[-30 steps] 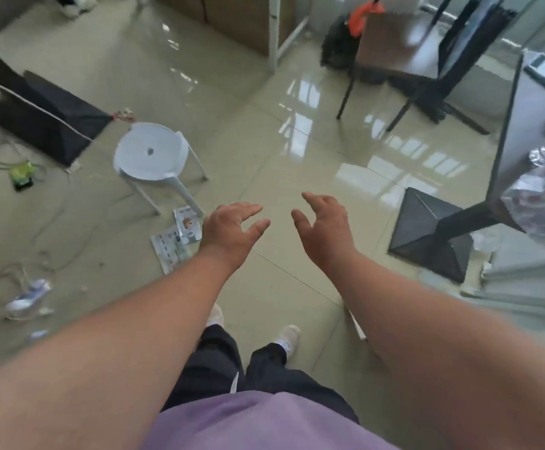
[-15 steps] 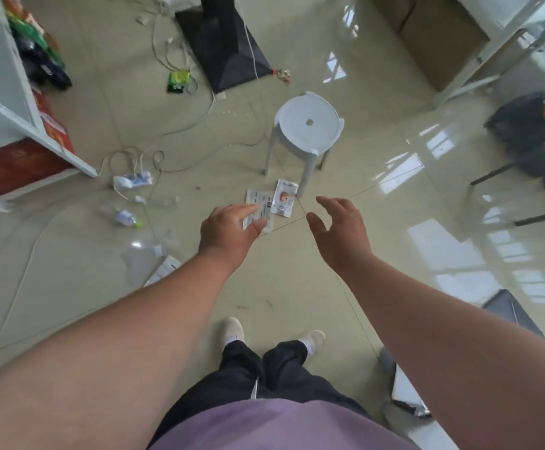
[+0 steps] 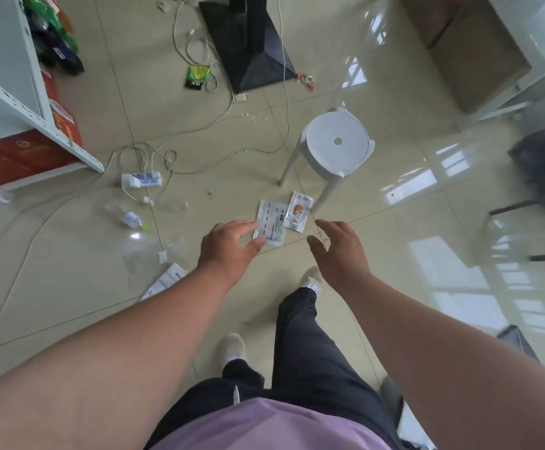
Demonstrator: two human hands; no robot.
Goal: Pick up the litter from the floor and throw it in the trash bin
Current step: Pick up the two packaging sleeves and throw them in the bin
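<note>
Two flat wrappers lie on the tiled floor by the stool: a white printed packet [image 3: 272, 222] and a smaller one with an orange picture [image 3: 298, 211]. My left hand [image 3: 230, 246] hovers above the floor, fingers apart and empty, overlapping the white packet's near corner in the picture. My right hand [image 3: 339, 250] is open and empty to the right of both. More litter lies left: a clear plastic bottle [image 3: 125, 216], a crumpled clear bag [image 3: 149, 258], a white packet [image 3: 164, 282] and a green snack wrapper [image 3: 197, 77]. No trash bin is in sight.
A white plastic stool [image 3: 337, 147] stands just beyond the wrappers. A power strip [image 3: 141, 180] with loose cables lies left, near a metal shelf [image 3: 14, 102]. A black stand base [image 3: 248, 53] sits at the top. My feet are below my hands.
The view has swung left and downward, bringing the shelf, cables and more litter into sight. Both hands stay open in front of me; I have stepped closer to the wrappers.
</note>
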